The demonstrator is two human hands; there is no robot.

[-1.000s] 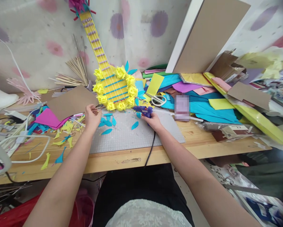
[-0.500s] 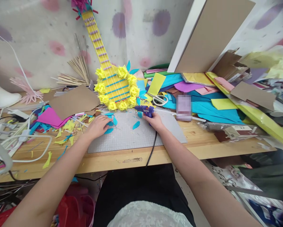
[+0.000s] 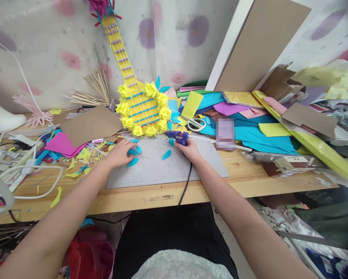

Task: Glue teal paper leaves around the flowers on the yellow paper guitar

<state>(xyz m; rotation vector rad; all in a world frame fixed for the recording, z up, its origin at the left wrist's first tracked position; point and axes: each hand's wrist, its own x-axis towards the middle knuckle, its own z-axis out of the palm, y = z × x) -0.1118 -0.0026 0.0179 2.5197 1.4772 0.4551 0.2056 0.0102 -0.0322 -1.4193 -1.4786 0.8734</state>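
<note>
My right hand (image 3: 187, 150) is closed round a purple glue gun (image 3: 177, 136) whose nozzle points left, resting on the grey cutting mat (image 3: 165, 170); its black cord (image 3: 186, 185) runs off the table's front edge. My left hand (image 3: 122, 152) lies on the mat's left part, fingers curled over blue paper petals (image 3: 134, 152). Another blue petal (image 3: 166, 154) lies between my hands. Behind the mat leans a yellow paper guitar (image 3: 141, 108) ringed with yellow paper flowers.
Brown cardboard (image 3: 90, 124) and a magenta sheet (image 3: 61, 144) lie to the left among paper scraps and white cables (image 3: 31, 170). White scissors (image 3: 196, 124), stacked coloured paper (image 3: 243, 124) and a leaning board (image 3: 249, 42) fill the right. Wooden sticks (image 3: 92, 91) stand at the back.
My left hand came down from the cardboard's edge onto the mat and settled over the blue petals. The right hand with the glue gun stayed in place.
</note>
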